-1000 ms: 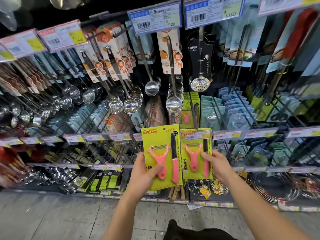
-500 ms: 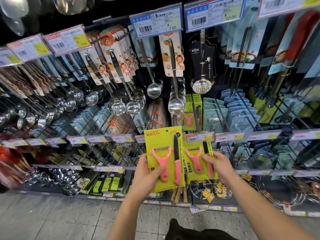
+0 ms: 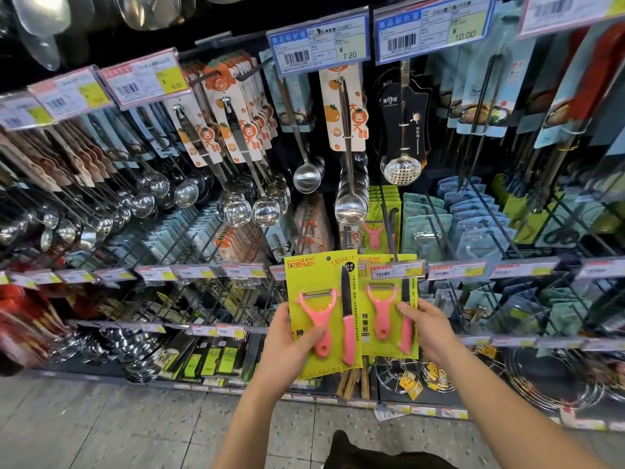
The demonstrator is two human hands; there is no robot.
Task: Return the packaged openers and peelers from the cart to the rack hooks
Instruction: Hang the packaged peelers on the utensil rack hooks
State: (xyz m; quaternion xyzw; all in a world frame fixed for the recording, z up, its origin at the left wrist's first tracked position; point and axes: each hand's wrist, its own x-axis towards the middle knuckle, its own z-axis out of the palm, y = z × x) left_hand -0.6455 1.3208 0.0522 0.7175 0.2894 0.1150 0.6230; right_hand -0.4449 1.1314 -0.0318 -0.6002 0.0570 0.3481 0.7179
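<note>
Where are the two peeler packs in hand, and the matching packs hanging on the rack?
left peeler pack [image 3: 319,316]: head view, on the pink peeler handle.
right peeler pack [image 3: 381,311]: head view, on the pink peeler handle.
hanging peeler packs [image 3: 376,209]: head view, on the front card's yellow top.

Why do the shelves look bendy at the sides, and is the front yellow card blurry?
Head view: the wide lens bows the price rails toward the edges; the peeler card in the left hand is sharp, its logo readable; the ladles glint under shop light; the big spoons at top left are dim and smeared.
</note>
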